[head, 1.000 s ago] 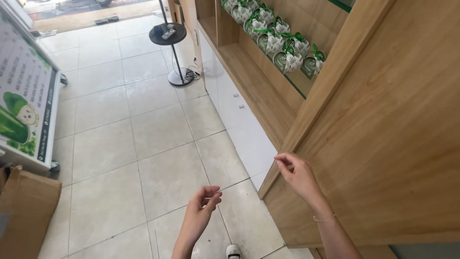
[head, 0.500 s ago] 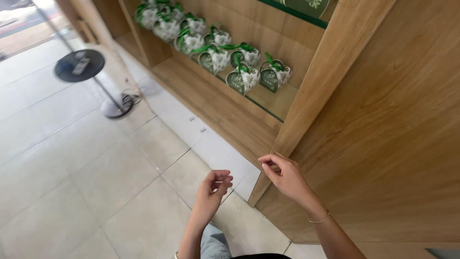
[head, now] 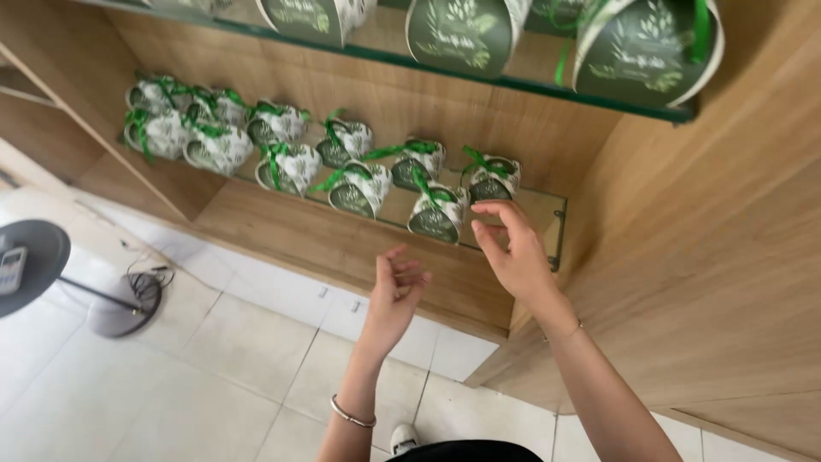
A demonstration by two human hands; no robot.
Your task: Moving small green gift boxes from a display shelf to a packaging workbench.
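My right hand [head: 513, 248] is raised in front of a glass shelf [head: 547, 210], fingers apart and holding nothing, close to a small round white-and-green gift box with a green ribbon [head: 489, 177]. Another such box [head: 434, 214] stands just left of that hand. My left hand [head: 398, 287] hangs lower, palm up with loosely curled fingers, empty, in front of the wooden ledge [head: 291, 235]. Several more ribboned boxes [head: 282, 162] line the glass shelf toward the left.
Larger round dark green boxes [head: 462, 30] sit on an upper glass shelf. A wooden cabinet side [head: 710, 257] rises at the right. A round black stand table [head: 30, 261] with a cabled base is on the tiled floor [head: 171, 385] at the left.
The view has swung up toward the shelves. Both hands have risen from near the cabinet's lower edge, and my right hand now reaches up by the small boxes.
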